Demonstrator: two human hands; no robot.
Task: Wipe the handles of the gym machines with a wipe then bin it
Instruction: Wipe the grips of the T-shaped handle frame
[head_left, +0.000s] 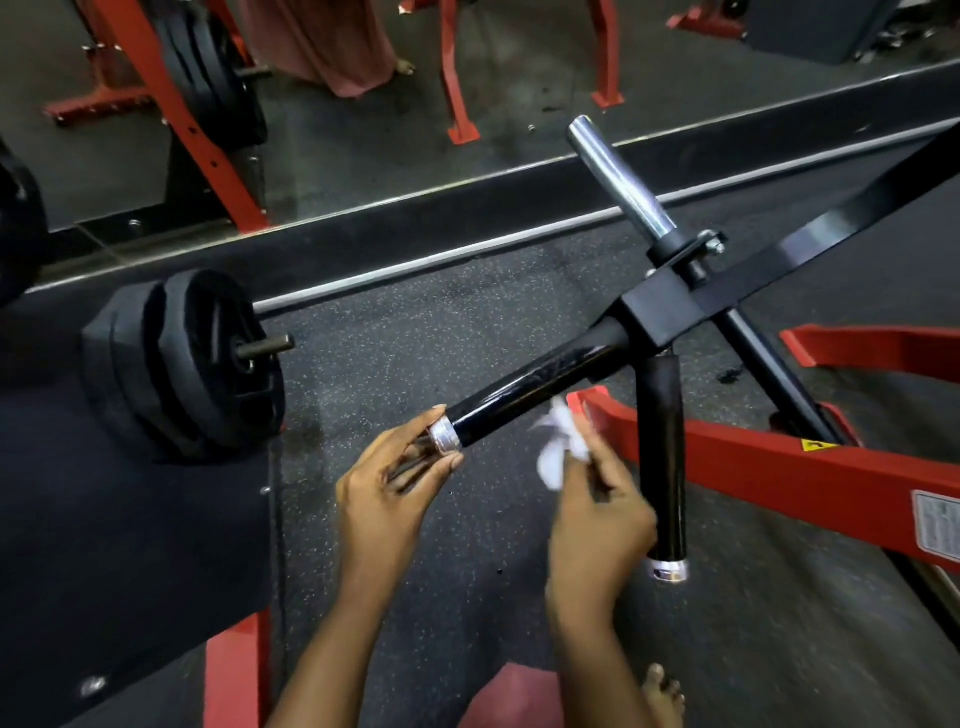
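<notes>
Right grip (597, 514) pinches a crumpled white wipe (555, 452), left grip (389, 488) pinches the glossy black handle (530, 384).

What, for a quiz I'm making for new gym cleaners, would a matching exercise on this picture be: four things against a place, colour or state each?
1 wipe
2 left hand
3 weight plates
4 steel peg

a shiny, bare, pointing up
b black, at the left
c white, held in the right hand
d pinching the silver end of the handle

Pairs: 1c, 2d, 3b, 4a.
</notes>
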